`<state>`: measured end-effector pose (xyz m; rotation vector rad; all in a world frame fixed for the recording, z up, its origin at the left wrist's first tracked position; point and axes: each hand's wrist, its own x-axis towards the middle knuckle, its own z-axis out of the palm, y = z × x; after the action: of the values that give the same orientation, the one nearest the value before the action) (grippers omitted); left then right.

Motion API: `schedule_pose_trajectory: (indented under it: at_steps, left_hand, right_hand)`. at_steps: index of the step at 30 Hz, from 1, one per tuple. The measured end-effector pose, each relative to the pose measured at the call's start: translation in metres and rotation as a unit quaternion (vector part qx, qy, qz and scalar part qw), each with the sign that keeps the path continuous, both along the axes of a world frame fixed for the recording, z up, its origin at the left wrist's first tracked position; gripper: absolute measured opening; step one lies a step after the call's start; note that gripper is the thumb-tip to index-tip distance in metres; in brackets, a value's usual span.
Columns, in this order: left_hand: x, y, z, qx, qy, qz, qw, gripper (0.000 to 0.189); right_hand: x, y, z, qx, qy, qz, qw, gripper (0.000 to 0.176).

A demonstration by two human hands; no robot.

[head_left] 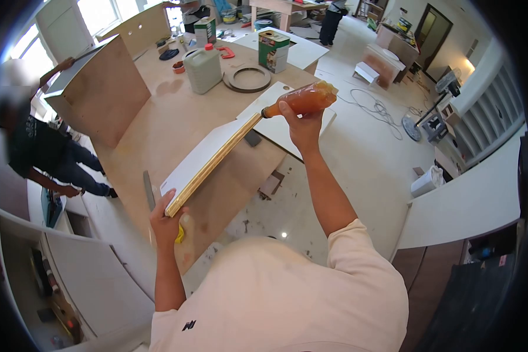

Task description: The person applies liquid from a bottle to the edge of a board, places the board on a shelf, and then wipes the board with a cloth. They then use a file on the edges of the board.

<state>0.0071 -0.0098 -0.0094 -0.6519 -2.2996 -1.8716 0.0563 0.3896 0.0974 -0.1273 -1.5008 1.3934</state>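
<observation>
My left hand (165, 216) grips the near end of a white board (202, 154), which is tilted so that its long edge faces up. Along that edge runs a yellowish, glossy strip that looks like glue. In my right hand (302, 124) is an amber bottle of glue (305, 100), held on its side with the narrow dark nozzle at the far end of the board's edge. Beneath the board lies a large brown wooden worktable (176, 111). A small dark block (253, 138) rests close to the board, and a flat grey strip (149, 189) lies left of my left hand.
On the worktable stand a white jerrycan (203, 70), a green tin (274, 51) and a roll of edge banding (247, 78). Another person (41, 141) stands at the left beside a wooden cabinet box (100, 88). Cables (376, 111) and a standing fan (428, 108) are on the right.
</observation>
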Motion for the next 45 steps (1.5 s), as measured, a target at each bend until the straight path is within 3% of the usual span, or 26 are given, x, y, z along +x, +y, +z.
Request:
schedule_pose_trajectory:
  at_steps: [6,9,12,15,18,22,25,26,32,39,41,45]
  left_hand:
    - [-0.006,0.000,0.001,0.017,0.003,-0.003,1.000,0.055]
    - [-0.009,0.001,-0.003,0.033,0.011,-0.010,0.999,0.056]
    - [-0.008,0.001,-0.004,0.028,0.029,-0.014,0.999,0.056]
    - [-0.004,0.003,0.000,0.033,0.024,-0.013,0.999,0.055]
    - [-0.005,0.002,0.000,0.029,0.025,-0.013,0.999,0.055]
    - [-0.006,0.000,-0.004,0.014,0.021,-0.007,1.000,0.055]
    - [-0.005,0.000,-0.003,0.015,0.018,-0.005,1.000,0.057]
    - [-0.005,0.000,-0.001,0.020,0.018,-0.004,1.000,0.057]
    - [-0.001,0.004,0.010,0.015,0.030,-0.003,0.999,0.058]
    - [-0.004,0.004,0.010,0.015,0.045,-0.010,0.999,0.057]
    - [0.000,0.006,0.015,0.034,0.016,-0.015,0.999,0.057]
    - [-0.003,0.003,0.007,0.019,0.002,-0.009,1.000,0.055]
  right_hand:
    - [0.011,-0.046,0.009,-0.040,-0.080,0.057,0.994,0.038]
    - [0.011,-0.071,-0.002,-0.067,-0.006,0.086,0.994,0.037]
    - [0.015,-0.052,0.003,0.009,-0.037,0.078,0.996,0.038]
    - [-0.008,0.012,-0.023,0.031,-0.026,-0.027,0.999,0.049]
    - [-0.009,0.026,-0.021,-0.108,0.003,-0.026,0.994,0.058]
    - [0.006,0.005,-0.010,-0.138,0.053,0.008,0.989,0.063]
    - [-0.001,0.001,-0.017,-0.060,0.040,0.019,0.997,0.060]
    - [-0.002,-0.004,-0.018,-0.052,0.034,0.013,0.998,0.052]
    - [0.011,-0.048,-0.011,-0.021,-0.051,0.066,0.996,0.047]
    - [0.051,-0.148,0.000,0.000,-0.080,0.235,0.969,0.057]
    - [0.053,-0.162,-0.004,0.119,-0.056,0.236,0.963,0.060]
    - [0.048,-0.185,-0.024,0.063,0.053,0.242,0.967,0.063]
